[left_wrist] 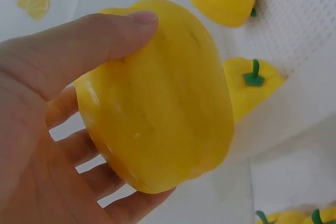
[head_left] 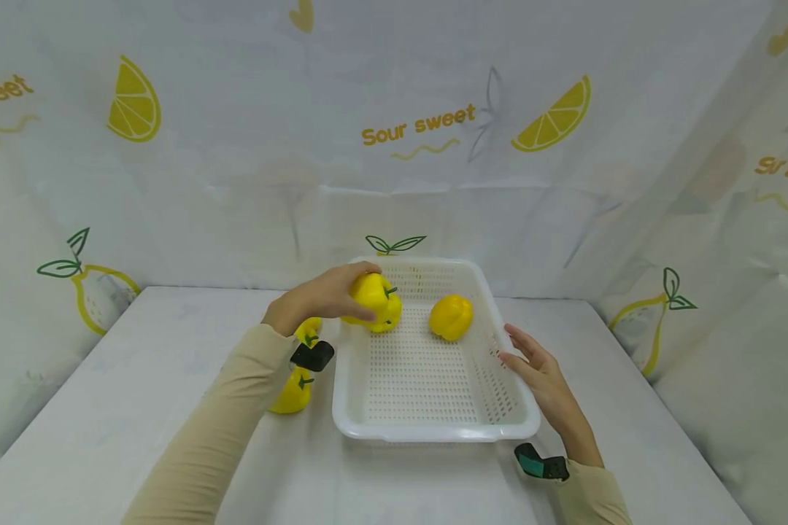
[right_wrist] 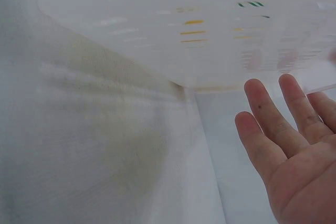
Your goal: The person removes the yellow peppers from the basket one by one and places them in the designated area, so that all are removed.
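My left hand (head_left: pixel 322 295) holds a yellow bell pepper (left_wrist: pixel 168 108) over the left side of a white perforated plastic basket (head_left: pixel 436 432). In the left wrist view the thumb lies across the pepper's near side and the fingers curve behind it. Just beyond, a second yellow bell pepper (left_wrist: pixel 239 90) with a green stem is inside the basket. A third pepper (head_left: pixel 451 318) lies in the basket farther right. My right hand (head_left: pixel 548 375) is at the basket's right side, its fingers fairly straight in the right wrist view (right_wrist: pixel 299 145); contact with the wall is hard to tell.
Left of the basket, partly behind my left forearm, more yellow bell peppers (head_left: pixel 292 394) lie on the white tabletop (head_left: pixel 164 350). A white curtain with lemon prints (head_left: pixel 249 146) hangs behind and at the sides. A black strap device (head_left: pixel 541 464) is on the right wrist.
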Available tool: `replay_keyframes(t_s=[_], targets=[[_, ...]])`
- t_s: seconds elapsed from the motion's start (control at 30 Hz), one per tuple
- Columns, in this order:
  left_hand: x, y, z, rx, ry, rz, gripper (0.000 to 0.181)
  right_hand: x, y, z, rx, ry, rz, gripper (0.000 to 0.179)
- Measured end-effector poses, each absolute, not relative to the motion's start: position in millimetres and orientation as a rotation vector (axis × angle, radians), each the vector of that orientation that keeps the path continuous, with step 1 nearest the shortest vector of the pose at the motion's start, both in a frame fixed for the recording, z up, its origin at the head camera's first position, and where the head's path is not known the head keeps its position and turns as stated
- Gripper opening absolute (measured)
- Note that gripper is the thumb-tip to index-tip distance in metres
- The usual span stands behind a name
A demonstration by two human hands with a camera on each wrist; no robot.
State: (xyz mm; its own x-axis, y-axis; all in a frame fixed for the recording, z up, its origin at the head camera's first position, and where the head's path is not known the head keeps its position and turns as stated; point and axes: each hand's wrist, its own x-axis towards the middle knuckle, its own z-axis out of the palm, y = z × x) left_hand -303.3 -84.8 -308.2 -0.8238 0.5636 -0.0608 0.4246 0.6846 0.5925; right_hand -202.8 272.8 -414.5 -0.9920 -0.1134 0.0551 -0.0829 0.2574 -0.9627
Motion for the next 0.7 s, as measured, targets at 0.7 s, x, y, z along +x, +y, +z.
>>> replay_keyframes(t_s=[0.7], targets=[[-304, -116, -308, 0.663, 2.667, 0.887, 0.077, -203, 274, -417, -0.201, 2.481, -1.889, 0.065]])
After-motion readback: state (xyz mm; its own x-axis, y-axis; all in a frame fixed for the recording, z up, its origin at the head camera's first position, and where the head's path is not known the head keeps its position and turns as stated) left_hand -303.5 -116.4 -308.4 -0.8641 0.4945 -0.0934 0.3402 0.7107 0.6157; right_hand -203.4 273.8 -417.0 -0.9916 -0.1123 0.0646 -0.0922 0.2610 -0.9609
